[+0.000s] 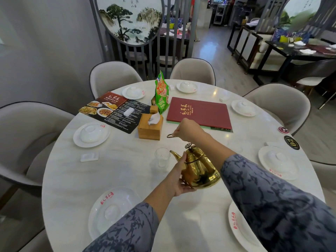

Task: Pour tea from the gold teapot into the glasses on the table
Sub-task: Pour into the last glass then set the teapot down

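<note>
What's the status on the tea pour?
Right hand gripping handle, left hand cupping shiny gold metal teapot. Spout beside clear drinking glass. No tea visibly flowing. Path clear.

The red menu carries gold Chinese characters over "MAO JIA CAI". The dark food menu reads "MAO JIA CAI" under white characters on its red corner. A black round tag shows "02". Plates' red stamps are unreadable

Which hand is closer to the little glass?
Left. The left hand cups the gold teapot just right of the glass; the right hand grips the handle higher up, farther back.
</note>
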Motion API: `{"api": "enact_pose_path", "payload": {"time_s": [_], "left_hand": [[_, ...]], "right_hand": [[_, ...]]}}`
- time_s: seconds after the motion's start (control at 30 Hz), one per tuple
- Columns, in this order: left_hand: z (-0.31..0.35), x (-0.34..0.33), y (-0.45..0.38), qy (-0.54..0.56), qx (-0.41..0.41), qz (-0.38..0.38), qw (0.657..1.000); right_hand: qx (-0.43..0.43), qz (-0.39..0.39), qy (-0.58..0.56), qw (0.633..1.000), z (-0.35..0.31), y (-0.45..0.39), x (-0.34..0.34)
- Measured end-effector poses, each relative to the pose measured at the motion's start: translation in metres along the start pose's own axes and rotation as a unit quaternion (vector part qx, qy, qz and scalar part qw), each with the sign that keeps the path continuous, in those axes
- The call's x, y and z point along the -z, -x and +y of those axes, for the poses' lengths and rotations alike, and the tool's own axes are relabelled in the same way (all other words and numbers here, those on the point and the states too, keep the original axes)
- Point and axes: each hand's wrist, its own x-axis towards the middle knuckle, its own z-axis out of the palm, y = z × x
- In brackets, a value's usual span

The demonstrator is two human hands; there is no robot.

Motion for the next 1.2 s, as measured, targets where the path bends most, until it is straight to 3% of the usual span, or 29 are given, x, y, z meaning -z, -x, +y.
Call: {"api": "enact_pose_path", "payload": {"time_s": [0.57,1.2], "left_hand": [[0.013,-0.009,0.009,0.036,0.026,-0.011,0.999],[0.013,-0.018,0.02,0.038,0.021,-0.033,0.999]], "right_hand": [[-0.011,-0.028,0.122,0.992,-0.036,-0.007,0.015],[-0.003,-0.055,0.147,0.988,-0.043,0.005,0.032]]}}
